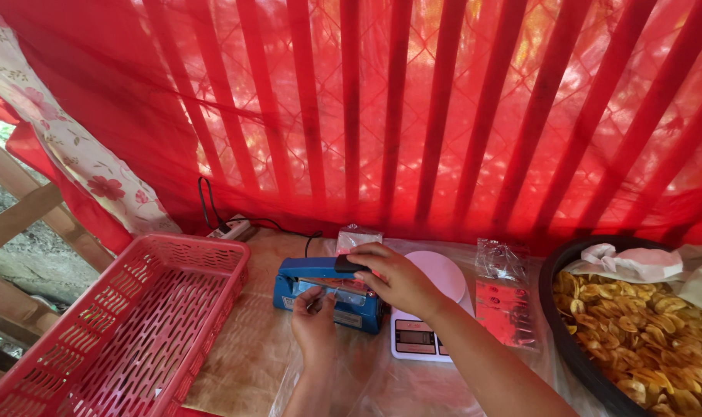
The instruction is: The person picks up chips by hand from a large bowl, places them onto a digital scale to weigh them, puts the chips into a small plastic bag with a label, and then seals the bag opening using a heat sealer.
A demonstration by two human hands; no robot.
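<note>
the blue heat sealer (pixel 324 289) sat on the tabletop (pixel 243 355) between a red plastic basket (pixel 135 324) and a white kitchen scale (pixel 428 309). it was a small boxy machine with a blue arm and a black knob at the arm's end. the right hand (pixel 393 278) lay curled over that knob and arm, its grip closed on the arm. the left hand (pixel 314 320) was at the sealer's front edge, fingers pinched on a clear plastic bag (pixel 343 287) lying in the sealer's mouth.

the bag's contents were hard to make out under the hands, and the scale's display was too small to tell. the right forearm covered part of the scale. a black tub of yellow chips (pixel 644 332) was cut off at the right edge, with a cloth (pixel 637 262) draped on its rim.

the tabletop was covered with brown paper and clear sheet. beyond lay packets of small bags (pixel 505 301) and a white power strip (pixel 231 228). a red curtain (pixel 413 100) hung over slats behind.
</note>
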